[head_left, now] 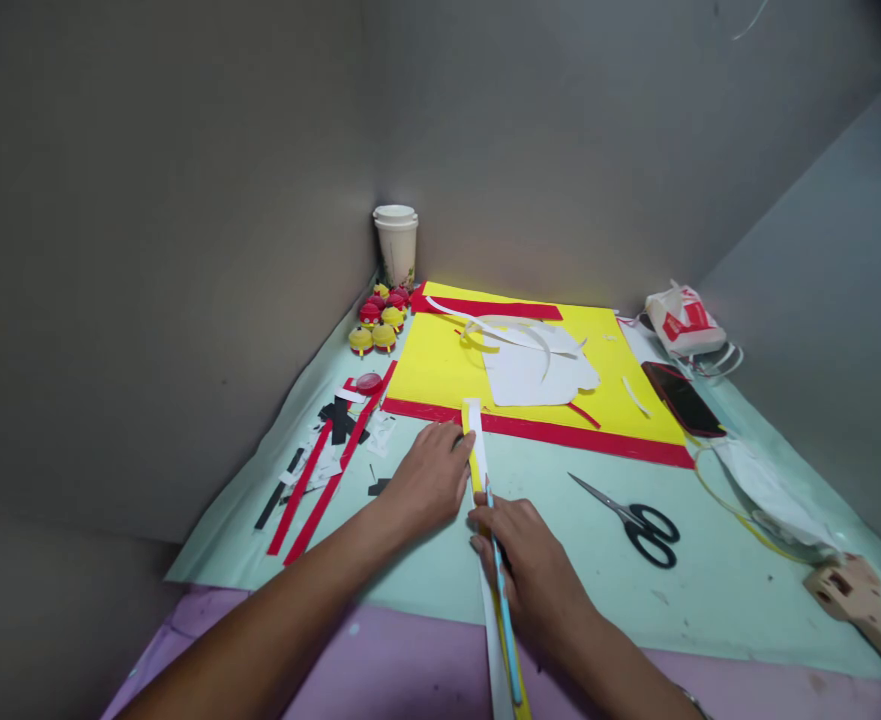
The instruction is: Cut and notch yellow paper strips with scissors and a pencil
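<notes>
A white paper strip (480,440) and a yellow paper strip (474,466) lie together, running from the yellow sheet's front edge down past the table edge. My left hand (432,475) presses on the strips near their far end, fingers together. Closer to me, my right hand (522,560) has a light blue pencil (503,610) in its grip, with the tip pointing away over the strips. Its fingertips also touch the strips. Black-handled scissors (639,525) rest to the right, blades slightly apart.
Yellow and red sheets (440,360) bear white paper (530,370). Red strips (335,480) and black scraps lie left, below small round figures (384,338) and a lidded cup (396,245). On the right are a phone (684,398), a crumpled bag (685,320) and a beige tool (852,595).
</notes>
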A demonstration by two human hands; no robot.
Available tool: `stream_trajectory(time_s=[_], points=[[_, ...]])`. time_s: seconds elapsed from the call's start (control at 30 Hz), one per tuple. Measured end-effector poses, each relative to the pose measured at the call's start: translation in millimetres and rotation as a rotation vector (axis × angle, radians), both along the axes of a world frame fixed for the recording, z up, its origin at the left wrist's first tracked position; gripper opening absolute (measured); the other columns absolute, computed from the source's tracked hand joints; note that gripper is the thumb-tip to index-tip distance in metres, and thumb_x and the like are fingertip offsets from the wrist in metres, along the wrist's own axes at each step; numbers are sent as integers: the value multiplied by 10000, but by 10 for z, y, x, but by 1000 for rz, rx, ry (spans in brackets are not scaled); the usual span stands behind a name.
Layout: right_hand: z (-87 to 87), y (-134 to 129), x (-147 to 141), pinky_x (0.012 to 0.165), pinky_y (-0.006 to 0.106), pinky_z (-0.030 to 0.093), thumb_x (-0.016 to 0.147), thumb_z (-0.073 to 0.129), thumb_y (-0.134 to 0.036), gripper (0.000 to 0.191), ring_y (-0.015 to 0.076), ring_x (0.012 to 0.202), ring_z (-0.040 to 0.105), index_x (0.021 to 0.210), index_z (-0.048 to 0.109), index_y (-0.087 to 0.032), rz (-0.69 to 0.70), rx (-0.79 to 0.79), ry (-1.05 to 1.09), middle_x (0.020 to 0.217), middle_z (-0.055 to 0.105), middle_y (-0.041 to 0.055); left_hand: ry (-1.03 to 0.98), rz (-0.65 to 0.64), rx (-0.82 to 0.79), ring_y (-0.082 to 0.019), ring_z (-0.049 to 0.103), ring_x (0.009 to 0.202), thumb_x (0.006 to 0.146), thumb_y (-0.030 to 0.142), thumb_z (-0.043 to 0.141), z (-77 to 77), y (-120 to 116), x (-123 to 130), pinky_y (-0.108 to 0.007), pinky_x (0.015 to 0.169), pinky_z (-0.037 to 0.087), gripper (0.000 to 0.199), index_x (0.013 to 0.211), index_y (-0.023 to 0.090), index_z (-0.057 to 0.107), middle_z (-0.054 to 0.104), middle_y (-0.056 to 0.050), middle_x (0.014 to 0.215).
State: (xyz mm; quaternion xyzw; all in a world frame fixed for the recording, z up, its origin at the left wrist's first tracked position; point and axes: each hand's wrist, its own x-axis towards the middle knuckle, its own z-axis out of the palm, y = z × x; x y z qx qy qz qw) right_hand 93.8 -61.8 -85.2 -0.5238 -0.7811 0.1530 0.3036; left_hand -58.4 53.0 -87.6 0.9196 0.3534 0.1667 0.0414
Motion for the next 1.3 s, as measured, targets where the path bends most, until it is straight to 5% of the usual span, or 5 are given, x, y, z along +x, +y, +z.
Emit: stream_trajectory(time_s=[0.43, 0.87, 1.03, 1.17, 1.3], points=[[-96, 21, 49, 938, 446, 488, 821, 459, 14, 354, 282, 1155, 544, 1100, 544, -188, 46, 15, -28, 1125, 612, 143, 85, -16, -25, -303, 329, 1414, 890, 177, 441, -10, 35, -17, -481, 1154, 235, 488, 1374, 117, 462, 462, -150, 1470], [-89, 53, 278, 1059, 459, 432, 752, 464, 24, 498, 249, 1293, 472, 1187, 515, -214, 158, -35, -7, 1311, 575, 119, 6, -78, -106, -259, 440, 1353, 829, 54, 428, 31, 29, -139, -460, 1125, 360, 547, 1375, 71, 420, 491, -195, 1434], [-63, 39, 232, 1005, 443, 482, 857, 497, -64, 356, 245, 1209, 544, 1174, 512, -225, 108, -31, 17, 1245, 594, 125, 1, -5, -30, -274, 511, 1281, 854, 35, 433, 53, 90, -200, -468, 1071, 415, 458, 1294, 118, 529, 570, -171, 1349], [-56, 31, 197, 1076, 561, 392, 845, 624, -201, 386, 307, 1282, 492, 1201, 476, -210, 66, -17, -30, 1321, 559, 165, 0, -7, -11, -273, 558, 1220, 869, 49, 457, 42, 122, -215, -466, 1034, 448, 379, 1205, 146, 604, 611, -151, 1297], [-47, 37, 193, 1100, 601, 339, 809, 615, -146, 411, 307, 1298, 478, 1189, 472, -210, 85, -12, -65, 1301, 580, 158, 25, -15, -19, -271, 560, 1223, 853, 34, 468, 32, 99, -196, -455, 1039, 446, 403, 1223, 130, 599, 602, -156, 1317]])
